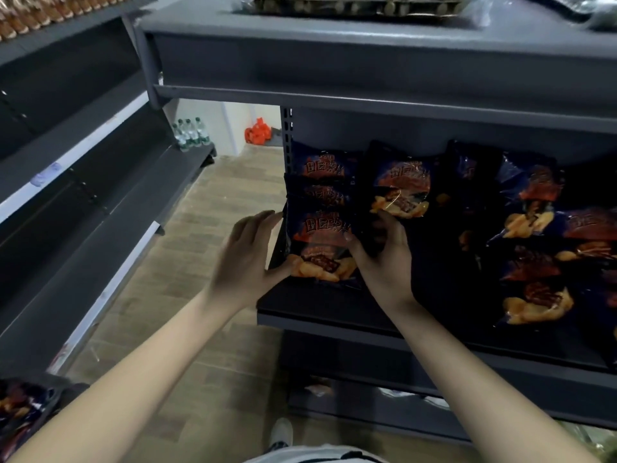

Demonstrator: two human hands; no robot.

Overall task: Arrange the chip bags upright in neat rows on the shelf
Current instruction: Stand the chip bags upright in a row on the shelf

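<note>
On the shelf (pixel 334 305), both hands' spread fingers (pixel 263 218) against the front chip bag (pixel 320 248).

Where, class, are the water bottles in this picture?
In the head view, the water bottles stand upper left of centre, at the far end of the left-hand shelf, just left of the orange bag on the floor.

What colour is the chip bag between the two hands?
Dark navy chip bag, orange-red logo and golden chips printed; seen in the head view.
</note>
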